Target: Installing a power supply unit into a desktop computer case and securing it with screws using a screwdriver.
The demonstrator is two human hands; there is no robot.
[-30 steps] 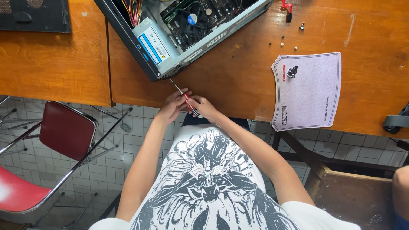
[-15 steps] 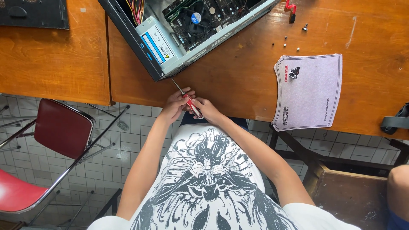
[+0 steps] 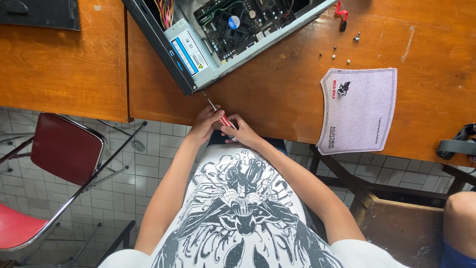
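My left hand and my right hand meet at the near edge of the wooden table. Both hold a screwdriver with a red handle. Its metal shaft points up and to the left, and its tip is at the near corner of an open computer case. The case lies on its side, with a silver power supply, coloured wires and a motherboard with a round fan showing inside.
A pale mouse pad lies to the right. Loose screws and a small red part lie beyond it. A dark device sits on the left table. Red chairs stand on the tiled floor. Another person's knee shows at right.
The view has shifted slightly. My hands stay together on the screwdriver at the case corner, with no clear movement.
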